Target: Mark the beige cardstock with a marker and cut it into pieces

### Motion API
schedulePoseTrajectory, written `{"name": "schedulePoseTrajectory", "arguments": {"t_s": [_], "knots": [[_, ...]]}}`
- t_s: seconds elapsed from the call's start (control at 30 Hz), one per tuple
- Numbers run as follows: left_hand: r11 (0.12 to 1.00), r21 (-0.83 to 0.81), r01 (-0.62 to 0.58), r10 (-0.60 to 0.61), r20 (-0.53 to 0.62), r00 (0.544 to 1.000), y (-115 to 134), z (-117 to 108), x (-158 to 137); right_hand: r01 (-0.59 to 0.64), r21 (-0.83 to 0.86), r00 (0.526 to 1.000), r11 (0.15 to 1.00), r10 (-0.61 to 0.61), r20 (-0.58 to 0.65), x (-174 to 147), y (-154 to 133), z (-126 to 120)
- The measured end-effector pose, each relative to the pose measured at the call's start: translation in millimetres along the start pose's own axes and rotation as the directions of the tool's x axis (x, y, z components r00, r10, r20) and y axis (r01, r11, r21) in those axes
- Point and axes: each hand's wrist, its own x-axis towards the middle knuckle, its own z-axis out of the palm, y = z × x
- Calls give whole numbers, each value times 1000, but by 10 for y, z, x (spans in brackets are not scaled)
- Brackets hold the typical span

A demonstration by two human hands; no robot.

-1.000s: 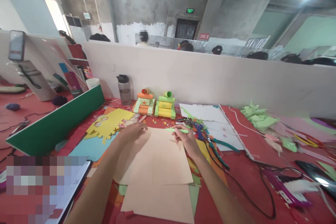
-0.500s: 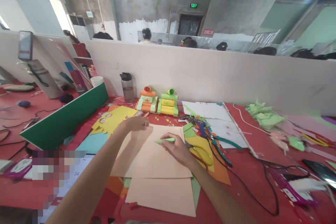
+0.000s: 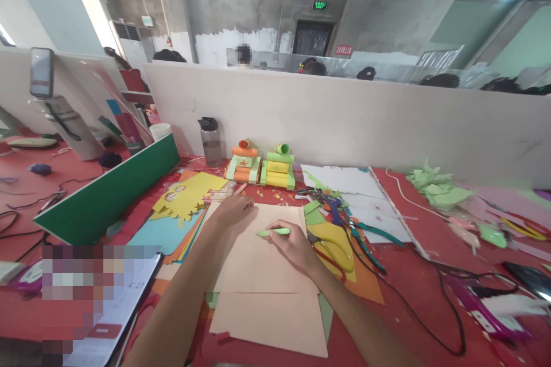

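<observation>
A light green pen (image 3: 279, 231) is gripped in my right hand (image 3: 295, 245), its tip pointing left, close over a peach-coloured sheet of paper (image 3: 262, 269). Whether the tip touches the paper I cannot tell. My left hand (image 3: 235, 209) lies palm down on the sheet's upper left part, its fingers loosely bent and apart from the pen. Another peach sheet (image 3: 267, 321) shows below the first, nearer to me. Right of my right hand lie yellow-handled scissors (image 3: 336, 252) on yellow and orange paper.
Two rolled-paper models (image 3: 243, 163) stand at the back beside a water bottle (image 3: 210, 143). Teal-handled pliers (image 3: 365, 241) and a black cable lie to the right. Cut yellow paper (image 3: 189, 195), a green board (image 3: 112, 189) and a tablet (image 3: 129, 298) are on the left.
My left hand has shifted slightly right and down onto the sheet, and its forearm has swung right. The right hand keeps the pen in nearly the same place. The view has shifted slightly.
</observation>
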Motion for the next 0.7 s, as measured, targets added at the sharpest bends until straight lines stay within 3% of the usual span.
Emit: {"name": "schedulePoseTrajectory", "arguments": {"t_s": [0.2, 0.7], "knots": [[1000, 3, -31, 31, -57, 998, -55, -5, -34, -79, 60, 996, 995, 77, 35, -5, 16, 0], [999, -14, -50, 49, -108, 993, -118, 78, -47, -103, 40, 994, 994, 101, 53, -3, 48, -8]]}}
